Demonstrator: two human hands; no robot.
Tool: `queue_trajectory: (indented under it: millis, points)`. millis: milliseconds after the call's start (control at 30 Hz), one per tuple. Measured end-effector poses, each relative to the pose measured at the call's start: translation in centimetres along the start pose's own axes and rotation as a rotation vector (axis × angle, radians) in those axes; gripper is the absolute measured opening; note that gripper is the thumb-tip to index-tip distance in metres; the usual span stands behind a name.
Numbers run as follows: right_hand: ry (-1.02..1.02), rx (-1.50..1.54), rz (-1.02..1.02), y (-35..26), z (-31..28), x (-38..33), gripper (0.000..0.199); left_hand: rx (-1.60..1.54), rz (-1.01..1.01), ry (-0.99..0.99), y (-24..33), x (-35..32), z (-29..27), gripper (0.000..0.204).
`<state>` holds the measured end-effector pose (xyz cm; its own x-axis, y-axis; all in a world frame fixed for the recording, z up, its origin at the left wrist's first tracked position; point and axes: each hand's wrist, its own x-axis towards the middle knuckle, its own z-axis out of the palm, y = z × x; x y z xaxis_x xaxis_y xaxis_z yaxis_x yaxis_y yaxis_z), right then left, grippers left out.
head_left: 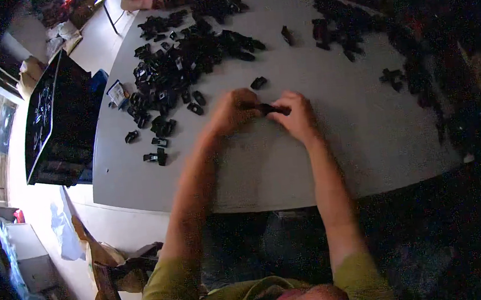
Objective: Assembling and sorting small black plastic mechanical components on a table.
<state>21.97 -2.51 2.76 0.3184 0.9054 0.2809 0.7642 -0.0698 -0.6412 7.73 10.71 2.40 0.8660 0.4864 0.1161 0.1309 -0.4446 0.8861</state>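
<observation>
Over the middle of the table, my left hand [235,110] and my right hand [297,115] meet at a small black plastic part [268,109]. Fingers of both hands are closed on it, one hand at each end, and they cover most of its shape. Just beyond my left hand lies another small black part [258,83], apart from the fingers. To the left and farther off spreads a big heap of similar black plastic parts [166,70]. Several loose ones, such as a black piece [155,157], lie at the heap's near edge.
The grey table [265,170] has a curved near edge. More black parts [350,26] line its far right side. A white packet [117,93] rests by the heap. Left of the table stands a black bin [53,127]. Another person's hand [159,0] reaches in at the far edge.
</observation>
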Motion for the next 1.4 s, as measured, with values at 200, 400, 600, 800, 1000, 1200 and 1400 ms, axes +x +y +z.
queue_trajectory:
  millis: [200, 400, 600, 800, 1000, 1200, 1400]
  points:
    - [0.205, -0.122, -0.177, 0.4, 1.4, 2.1, 0.033, 0.160, 0.119, -0.077, 1.4, -0.5, -0.7, 0.022]
    - [0.068, -0.346, -0.200, 0.5, 1.8, 2.4, 0.045, 0.174, 0.245, 0.303, -0.1, 1.7, -1.9, 0.020]
    - [0.151, -0.285, -0.227, 0.0, 2.0, 2.3, 0.031, 0.833, 0.319, 0.492, -1.2, 7.2, -2.2, 0.040]
    - [0.168, -0.072, -0.075, 0.3, 1.8, 1.5, 0.013, 0.869, 0.270, 0.316, 0.1, 6.3, -1.4, 0.037]
    - [0.370, -0.124, -0.035, 1.3, 1.4, 1.7, 0.018, -0.234, -0.041, 0.393, 1.9, 2.6, -0.4, 0.023]
    - [0.337, -0.194, 0.157, 0.2, -1.2, 0.6, 0.023, -0.297, -0.047, 0.295, 1.6, 0.1, -0.5, 0.019]
    - [0.329, 0.339, 0.239, 1.5, -0.4, 0.2, 0.026, 0.038, -0.133, 0.088, 1.6, -0.1, -0.6, 0.019]
